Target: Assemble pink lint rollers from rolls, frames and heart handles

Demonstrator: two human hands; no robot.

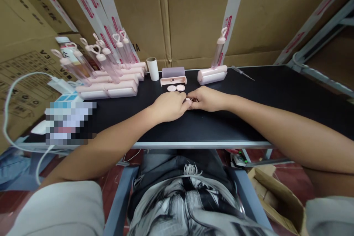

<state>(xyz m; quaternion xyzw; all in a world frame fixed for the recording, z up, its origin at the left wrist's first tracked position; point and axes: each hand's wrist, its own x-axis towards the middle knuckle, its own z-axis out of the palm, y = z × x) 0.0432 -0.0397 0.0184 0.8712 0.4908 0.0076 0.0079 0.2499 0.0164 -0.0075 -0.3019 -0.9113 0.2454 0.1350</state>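
Black surface: carries the items. Pink rollers: grouped left of the open casing, presumably for separation. Left hand and right hand: nearer than the casing, fingertips pinching. Pink discs: just in front of the casing. Small pale part: between both hands' fingertips, presumably for steadiness.

Soft, middling indoor light falls on the table, whose black top shows little glare. The cardboard darkens toward the upper right corner. Undersides of the arms are shaded. Wide-angle distortion stretches the sleeves near the edges. Coarse pixel blocks hide a patch at left.
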